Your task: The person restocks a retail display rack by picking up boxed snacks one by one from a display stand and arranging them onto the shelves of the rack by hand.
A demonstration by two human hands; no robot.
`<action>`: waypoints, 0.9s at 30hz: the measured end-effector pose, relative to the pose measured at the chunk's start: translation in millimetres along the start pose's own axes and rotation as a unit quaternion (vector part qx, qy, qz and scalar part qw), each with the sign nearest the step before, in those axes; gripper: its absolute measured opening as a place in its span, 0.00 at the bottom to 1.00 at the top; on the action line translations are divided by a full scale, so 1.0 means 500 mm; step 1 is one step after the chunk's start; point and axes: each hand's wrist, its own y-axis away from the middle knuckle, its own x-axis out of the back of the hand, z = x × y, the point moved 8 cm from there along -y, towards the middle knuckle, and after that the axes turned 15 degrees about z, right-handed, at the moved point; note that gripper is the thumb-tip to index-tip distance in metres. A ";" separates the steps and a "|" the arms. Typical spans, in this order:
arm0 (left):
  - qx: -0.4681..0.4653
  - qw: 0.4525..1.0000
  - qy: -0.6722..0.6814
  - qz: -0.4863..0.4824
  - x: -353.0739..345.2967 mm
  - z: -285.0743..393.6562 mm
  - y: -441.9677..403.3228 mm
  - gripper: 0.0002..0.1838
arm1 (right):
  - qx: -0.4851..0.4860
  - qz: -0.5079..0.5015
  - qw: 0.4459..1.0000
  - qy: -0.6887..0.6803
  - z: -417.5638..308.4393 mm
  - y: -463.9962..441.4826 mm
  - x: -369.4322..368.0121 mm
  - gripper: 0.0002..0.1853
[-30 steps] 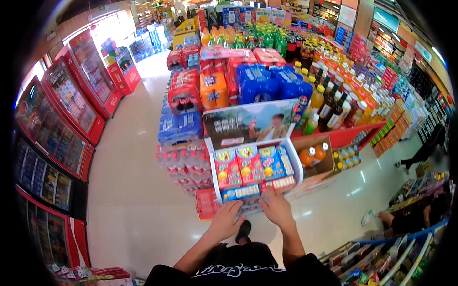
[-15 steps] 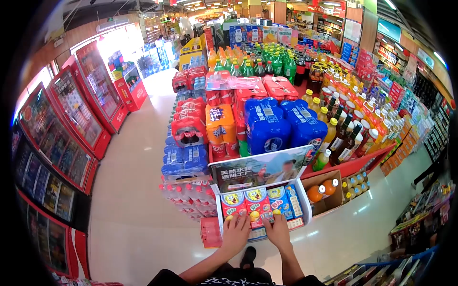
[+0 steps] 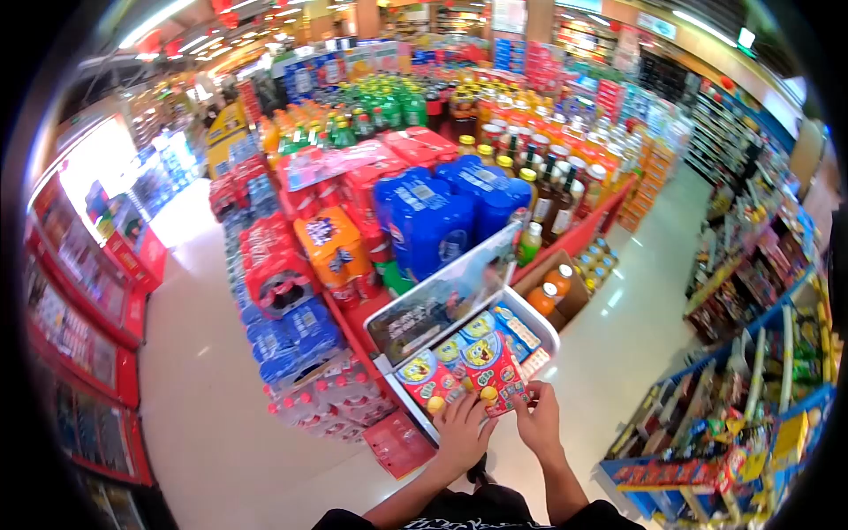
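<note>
A white tray-like box (image 3: pixel 549 329) with a raised picture lid (image 3: pixel 442 305) holds red and blue cartons with a yellow cartoon face. One red carton (image 3: pixel 483 353) sits raised and tilted above the others, between my hands. My left hand (image 3: pixel 461 431) lies with spread fingers on the near edge of the red cartons, touching the left one (image 3: pixel 427 378). At the raised carton's right lower corner, my right hand (image 3: pixel 539 419) has its thumb and fingers closed on it. Blue cartons (image 3: pixel 519 325) lie at the box's right side.
Blue drink packs (image 3: pixel 424 225) and an orange pack (image 3: pixel 332 247) stand behind the lid. An open cardboard box (image 3: pixel 565 305) with orange bottles is at the right. Red fridges (image 3: pixel 88 256) line the left; snack shelves (image 3: pixel 751 424) stand at the right.
The view has turned to the right. A red carton has been lifted and tilted out of its row, and my right hand has closed on its corner. My left hand stays on the cartons.
</note>
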 end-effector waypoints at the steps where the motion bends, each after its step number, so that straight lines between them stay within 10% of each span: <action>1: 0.013 0.998 0.056 0.002 0.007 0.010 0.008 0.21 | -0.011 0.023 0.999 -0.025 -0.001 0.020 0.018 0.18; 11: 0.064 0.927 0.369 0.018 0.074 0.154 0.063 0.26 | -0.100 0.086 0.985 -0.109 -0.008 0.236 0.219 0.20; 20: -0.013 0.878 0.477 -0.031 -0.028 0.395 0.244 0.33 | 0.006 0.238 0.971 -0.002 -0.009 0.330 0.539 0.24; 27: 0.005 0.831 0.518 -0.203 -0.105 0.699 0.480 0.31 | -0.073 0.330 0.936 0.099 0.125 0.517 0.890 0.23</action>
